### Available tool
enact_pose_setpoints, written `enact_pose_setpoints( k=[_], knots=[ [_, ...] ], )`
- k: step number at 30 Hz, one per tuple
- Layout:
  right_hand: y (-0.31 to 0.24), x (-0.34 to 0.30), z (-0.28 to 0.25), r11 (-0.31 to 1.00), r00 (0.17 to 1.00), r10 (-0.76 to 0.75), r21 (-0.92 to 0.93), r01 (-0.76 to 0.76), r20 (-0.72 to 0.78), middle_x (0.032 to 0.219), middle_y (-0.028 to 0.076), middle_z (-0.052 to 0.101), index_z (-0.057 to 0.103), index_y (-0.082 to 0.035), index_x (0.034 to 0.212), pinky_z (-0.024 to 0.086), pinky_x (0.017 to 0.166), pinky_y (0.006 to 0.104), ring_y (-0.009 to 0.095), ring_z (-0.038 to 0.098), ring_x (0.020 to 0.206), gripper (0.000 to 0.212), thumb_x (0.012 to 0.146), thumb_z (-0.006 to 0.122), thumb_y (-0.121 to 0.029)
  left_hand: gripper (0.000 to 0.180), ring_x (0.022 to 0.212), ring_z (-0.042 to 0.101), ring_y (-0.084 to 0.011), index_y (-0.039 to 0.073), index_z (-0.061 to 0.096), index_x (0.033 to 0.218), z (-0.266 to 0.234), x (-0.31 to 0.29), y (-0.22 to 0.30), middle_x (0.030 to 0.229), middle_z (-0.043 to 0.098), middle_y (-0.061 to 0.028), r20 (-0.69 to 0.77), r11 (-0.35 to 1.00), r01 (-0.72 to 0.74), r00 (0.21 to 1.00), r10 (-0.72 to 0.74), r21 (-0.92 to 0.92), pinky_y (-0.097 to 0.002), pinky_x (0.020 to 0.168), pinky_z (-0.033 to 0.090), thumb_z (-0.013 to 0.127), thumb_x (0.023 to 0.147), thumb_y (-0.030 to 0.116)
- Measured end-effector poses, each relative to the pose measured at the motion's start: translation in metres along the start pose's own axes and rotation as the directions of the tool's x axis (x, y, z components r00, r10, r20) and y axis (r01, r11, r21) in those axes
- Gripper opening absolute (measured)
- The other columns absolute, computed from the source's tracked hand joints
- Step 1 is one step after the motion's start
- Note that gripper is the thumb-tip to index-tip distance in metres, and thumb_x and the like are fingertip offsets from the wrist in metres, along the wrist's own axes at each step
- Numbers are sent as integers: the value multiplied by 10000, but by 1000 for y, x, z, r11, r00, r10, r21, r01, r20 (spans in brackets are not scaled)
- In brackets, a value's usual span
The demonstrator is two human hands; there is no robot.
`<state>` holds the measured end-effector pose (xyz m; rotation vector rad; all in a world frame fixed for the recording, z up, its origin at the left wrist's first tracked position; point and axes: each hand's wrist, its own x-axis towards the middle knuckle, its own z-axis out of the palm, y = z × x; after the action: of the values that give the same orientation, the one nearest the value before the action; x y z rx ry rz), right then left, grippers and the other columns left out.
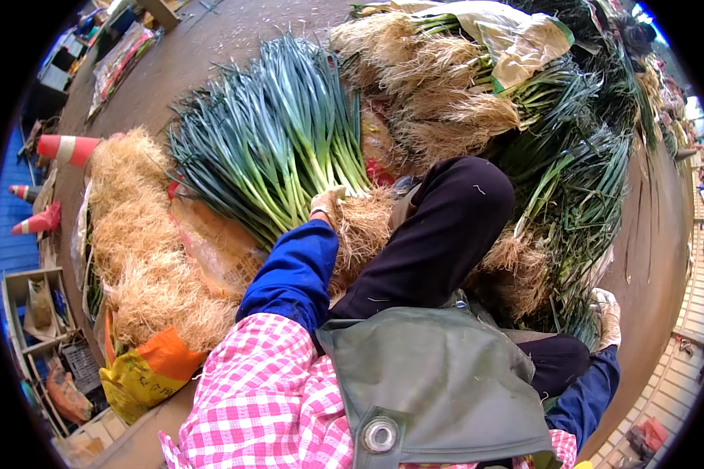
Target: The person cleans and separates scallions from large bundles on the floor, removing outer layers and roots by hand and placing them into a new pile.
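My left hand (328, 205), in a pale work glove, is closed over the pale stalks of green onions (289, 133), just above their bushy roots (364, 223). Their long leaves fan out away from me. Off to the right, my gloved right hand (605, 316) is low beside the edge of a tangled heap of green onions (579, 180); its fingers are not clear enough to read. A smaller root cluster (512, 270) pokes out of that heap beside my knee.
More root bundles (141, 227) are piled at left above a yellow and orange sack (152, 371). Farther up lie onions with thick roots (422, 70) under a pale sack (516, 43). Traffic cones (66, 148) and a crate (43, 313) stand at far left. A green apron (430, 367) covers my lap.
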<state>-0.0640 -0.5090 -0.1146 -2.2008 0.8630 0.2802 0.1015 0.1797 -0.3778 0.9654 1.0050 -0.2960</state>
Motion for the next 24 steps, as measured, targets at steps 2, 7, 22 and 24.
enact_pose_setpoints(
  k=[2,7,22,24],
  knots=[
    [5,-3,2,999,1000,-28,36,28,-1,954,-30,646,626,-109,1103,447,655,218,69,551,730,256,909,593,-272,332,731,530,-200,39,672,926,8,-8,5,861,606,-81,-49,985,-65,996,74,161,-343,660,429,720,736,307],
    [-10,-8,3,897,909,-416,-162,412,13,1115,23,606,603,-85,1144,483,796,279,138,591,929,257,925,476,-127,300,753,554,-204,24,641,961,16,21,-3,914,611,-85,-10,864,-345,927,374,367,-328,671,465,674,802,276],
    [-174,42,227,878,920,-314,-441,188,-233,867,165,645,600,-47,944,481,713,418,308,633,786,396,799,657,-412,374,1161,519,-293,-94,448,1256,131,-281,140,1267,506,-201,366,235,-929,121,923,-285,-370,1028,404,407,968,142],
    [-182,51,227,898,932,-307,-383,217,-191,850,165,651,637,-45,893,485,727,425,322,633,810,378,788,658,-408,377,1155,523,-285,-79,491,1225,155,-332,140,1240,532,-187,401,90,-986,27,916,-139,-380,1031,396,419,969,189]
  ],
)
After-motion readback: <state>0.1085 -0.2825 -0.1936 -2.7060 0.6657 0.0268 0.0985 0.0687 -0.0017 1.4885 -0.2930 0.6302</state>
